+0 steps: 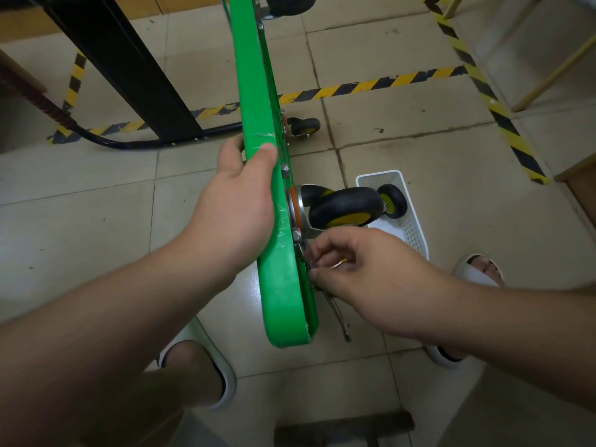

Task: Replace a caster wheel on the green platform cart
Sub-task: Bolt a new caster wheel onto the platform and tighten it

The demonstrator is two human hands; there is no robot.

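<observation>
A white perforated basket (416, 235) sits on the tiled floor just right of the cart, and in it we see one spare caster wheel (392, 201), black with a yellow hub. The green platform cart (258, 91) stands on its edge in front of us, underside to the right, with its mounted caster (345, 208) sticking out towards the basket. Our left hand (238, 201) grips the cart's rim, the thumb over the near face and the fingers (230, 145) wrapped round the far side. Our right hand (351, 272) is at the caster's mounting plate, its fingers curled tight and pinching a thin yellowish piece (338, 263); what it is we cannot tell. A metal wrench (338, 312) shows just below that hand, beside the cart's lower end
</observation>
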